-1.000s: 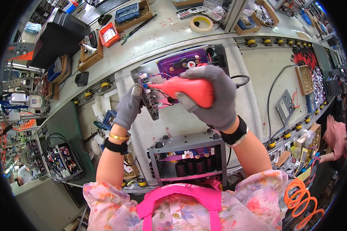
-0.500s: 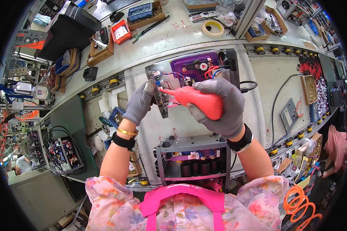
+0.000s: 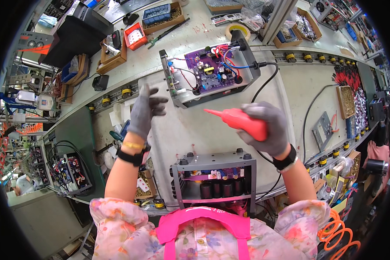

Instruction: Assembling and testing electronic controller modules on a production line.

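Note:
My right hand point(image 3: 268, 129), in a grey glove, is wrapped round a red squeeze bottle point(image 3: 242, 122) whose thin nozzle points left. The bottle is held above the board, apart from any machine. My left hand point(image 3: 146, 110), gloved too, hangs open and empty, fingers spread toward the right. Beyond both hands lies an uncovered electronic unit point(image 3: 209, 71) with a purple circuit board, coloured wires and a black cable point(image 3: 273, 78) at its right end. Close to my body stands a second grey-framed unit point(image 3: 214, 177) with black capacitors inside.
At the back bench are a red bin point(image 3: 134, 36), a blue tray point(image 3: 157, 14) and a tape roll point(image 3: 237, 32). A grey metal panel point(image 3: 323, 132) lies to the right, near bundled red leads point(image 3: 350, 73). An orange coiled hose point(image 3: 336, 232) hangs at lower right.
The purple-board unit has turned and shifted away from me. My left hand has let go of its front panel, and my right hand has drawn the bottle back toward me.

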`<state>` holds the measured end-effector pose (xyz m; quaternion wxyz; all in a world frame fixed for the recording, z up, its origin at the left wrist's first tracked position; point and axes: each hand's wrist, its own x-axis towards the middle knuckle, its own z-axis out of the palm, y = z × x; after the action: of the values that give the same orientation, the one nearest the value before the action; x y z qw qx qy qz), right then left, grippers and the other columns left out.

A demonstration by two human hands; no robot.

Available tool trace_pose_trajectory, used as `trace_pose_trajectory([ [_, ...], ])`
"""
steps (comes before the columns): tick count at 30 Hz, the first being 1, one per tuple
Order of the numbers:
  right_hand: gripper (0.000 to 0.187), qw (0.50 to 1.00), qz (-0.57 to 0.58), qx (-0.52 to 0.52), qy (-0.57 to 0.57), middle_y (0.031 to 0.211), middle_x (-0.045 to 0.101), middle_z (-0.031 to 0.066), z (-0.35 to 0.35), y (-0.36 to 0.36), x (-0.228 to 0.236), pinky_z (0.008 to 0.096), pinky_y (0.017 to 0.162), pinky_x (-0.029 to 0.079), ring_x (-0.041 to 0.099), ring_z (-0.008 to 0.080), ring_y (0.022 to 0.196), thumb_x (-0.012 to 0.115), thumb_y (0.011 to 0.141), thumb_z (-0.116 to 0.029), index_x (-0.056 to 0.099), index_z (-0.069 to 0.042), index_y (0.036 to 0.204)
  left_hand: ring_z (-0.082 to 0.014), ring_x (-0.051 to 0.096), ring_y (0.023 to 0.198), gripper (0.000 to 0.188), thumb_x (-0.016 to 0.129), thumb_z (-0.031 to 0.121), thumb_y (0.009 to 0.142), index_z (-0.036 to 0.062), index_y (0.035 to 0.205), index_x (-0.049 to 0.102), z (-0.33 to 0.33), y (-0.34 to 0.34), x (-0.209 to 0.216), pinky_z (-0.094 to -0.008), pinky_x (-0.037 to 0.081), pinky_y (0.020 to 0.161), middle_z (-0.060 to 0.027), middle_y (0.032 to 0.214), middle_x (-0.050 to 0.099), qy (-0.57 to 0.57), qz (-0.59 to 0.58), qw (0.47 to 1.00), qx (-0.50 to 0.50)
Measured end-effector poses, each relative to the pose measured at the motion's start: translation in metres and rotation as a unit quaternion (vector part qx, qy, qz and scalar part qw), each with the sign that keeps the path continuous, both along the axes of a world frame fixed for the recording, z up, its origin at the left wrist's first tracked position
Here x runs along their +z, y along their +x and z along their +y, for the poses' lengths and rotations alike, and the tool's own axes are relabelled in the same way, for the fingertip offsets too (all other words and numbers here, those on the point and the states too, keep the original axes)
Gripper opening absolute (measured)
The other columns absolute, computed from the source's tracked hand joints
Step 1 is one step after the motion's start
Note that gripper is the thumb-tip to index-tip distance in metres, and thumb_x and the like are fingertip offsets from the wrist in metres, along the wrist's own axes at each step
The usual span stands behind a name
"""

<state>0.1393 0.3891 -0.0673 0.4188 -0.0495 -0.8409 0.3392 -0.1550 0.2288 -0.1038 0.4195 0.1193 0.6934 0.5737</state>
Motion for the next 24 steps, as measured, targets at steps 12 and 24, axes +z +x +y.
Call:
trace_pose_trajectory([
  [12,0.046,0.988,-0.056,0.060,0.134,0.108,0.064,0.0050,-0.012,-0.081,-0.082,0.0369,0.074,0.052,0.062,0.0250,0.087,0.074,0.065,-0.009,0.060,-0.014,0.108,-0.0137,0.061,0.074,0.056,0.040,0.050,0.099,-0.0008,0.117,0.054,-0.245,0.130,-0.009,-0.0272,0.053,0.066,-0.0101,0.092,0.067,-0.178,-0.099,0.977,-0.056],
  [24,0.046,0.995,-0.063,0.049,0.067,0.095,0.065,0.0082,-0.011,-0.057,-0.026,0.0381,0.072,0.052,0.062,0.0290,0.081,0.078,0.064,-0.009,0.058,-0.010,0.106,-0.0270,0.064,0.097,0.084,0.064,0.064,0.078,0.0024,0.132,0.045,-0.279,0.171,-0.039,-0.0363,0.052,0.081,-0.0177,0.107,0.062,-0.140,0.070,0.944,-0.291],
])
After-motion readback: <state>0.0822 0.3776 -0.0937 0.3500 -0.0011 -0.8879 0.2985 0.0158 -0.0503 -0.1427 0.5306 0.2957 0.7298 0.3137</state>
